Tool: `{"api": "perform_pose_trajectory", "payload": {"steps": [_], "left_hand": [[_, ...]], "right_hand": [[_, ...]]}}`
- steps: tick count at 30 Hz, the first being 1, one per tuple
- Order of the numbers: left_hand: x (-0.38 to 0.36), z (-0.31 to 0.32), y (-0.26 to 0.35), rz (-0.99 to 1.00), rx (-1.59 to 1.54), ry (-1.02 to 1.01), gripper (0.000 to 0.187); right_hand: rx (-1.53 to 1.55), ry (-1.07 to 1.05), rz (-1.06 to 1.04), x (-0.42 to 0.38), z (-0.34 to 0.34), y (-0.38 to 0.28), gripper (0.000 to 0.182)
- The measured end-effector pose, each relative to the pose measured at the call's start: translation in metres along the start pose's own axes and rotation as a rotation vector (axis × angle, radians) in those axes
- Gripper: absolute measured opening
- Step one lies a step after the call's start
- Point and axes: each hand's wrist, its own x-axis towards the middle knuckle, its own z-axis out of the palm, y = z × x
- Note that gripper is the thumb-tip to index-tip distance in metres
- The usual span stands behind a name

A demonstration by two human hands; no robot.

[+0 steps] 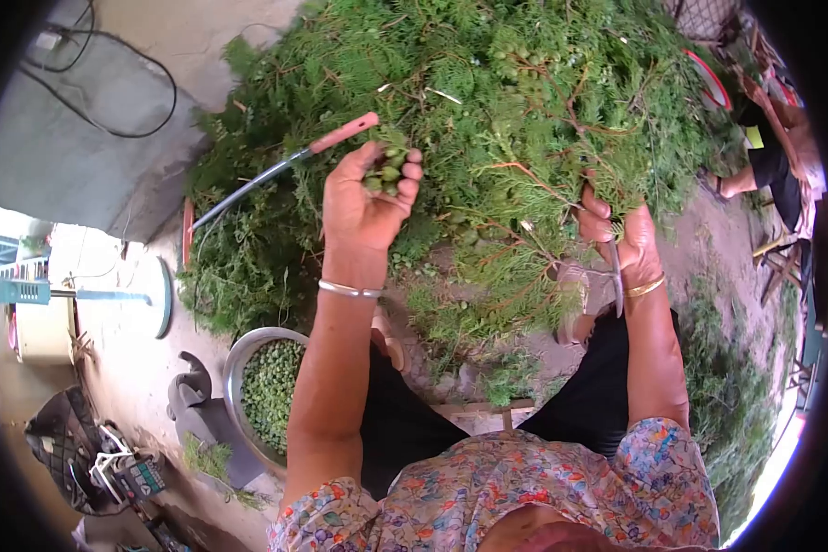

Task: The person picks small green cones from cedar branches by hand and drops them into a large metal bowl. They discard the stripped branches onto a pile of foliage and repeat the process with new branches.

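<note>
Bare concrete ground runs under everything, and most of it ahead is buried by a big heap of green conifer branches. Seated before the heap, the person has the left hand raised with the palm up, fingers curled loosely around a small cluster of green berries (round, pea-sized looking things). That hand wears a silver bangle at the wrist. Just behind it, a long knife with a pinkish handle lies on the branches, blade pointing left. The right hand is closed tightly around a leafy sprig at the near edge of the heap, with a gold bangle on its wrist. Down by the person's left knee stands a metal bowl, already well filled with the same green berries. At the far right edge another person's leg and dark clothing show beside some chairs, too cut off to make out more.
</note>
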Motion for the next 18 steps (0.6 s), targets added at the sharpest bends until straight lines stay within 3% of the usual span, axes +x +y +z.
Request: {"api": "perform_pose_trajectory", "payload": {"steps": [6, 8, 12, 14, 18], "left_hand": [[-0.005, 0.008, -0.01, -0.03, 0.045, 0.029, 0.028], [-0.011, 0.017, -0.017, 0.066, 0.302, 0.136, 0.01], [-0.013, 0.023, -0.034, 0.021, 0.319, 0.123, 0.012], [-0.012, 0.025, -0.046, 0.004, 0.403, 0.002, 0.017], [-0.014, 0.036, -0.072, 0.039, 0.485, 0.049, 0.018]], "right_hand": [[-0.083, 0.099, -0.029, 0.0, 0.018, 0.009, 0.023], [-0.451, 0.11, -0.132, 0.004, 0.014, 0.013, 0.022], [-0.618, 0.263, -0.149, 0.003, 0.037, 0.037, 0.021], [-0.552, 0.252, -0.143, 0.007, 0.035, 0.043, 0.021], [-0.741, 0.288, -0.078, 0.009, 0.047, 0.054, 0.024]]}}
